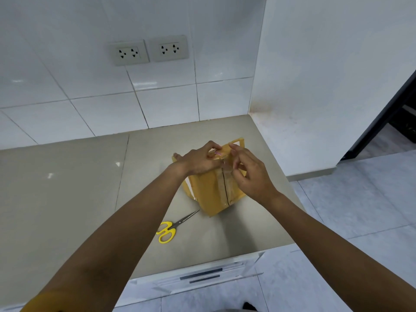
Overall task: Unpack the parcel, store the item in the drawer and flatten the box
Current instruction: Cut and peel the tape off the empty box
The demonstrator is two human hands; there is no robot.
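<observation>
A yellow cardboard box (210,194) stands on the beige countertop (67,188), with clear tape along a slit seam on the face turned towards me. My left hand (199,161) presses on the box's top edge, fingers curled over it. To the right of the seam my right hand (249,174) pinches at the tape near the top, fingertips close together. One flap (239,141) sticks up behind the hands. What is inside the box is hidden.
Yellow-handled scissors (171,228) lie shut on the counter just left of the box's near corner. White drawers (202,275) sit below the counter's front edge. Two wall sockets (150,51) are on the tiled wall. A doorway (391,122) opens at the right.
</observation>
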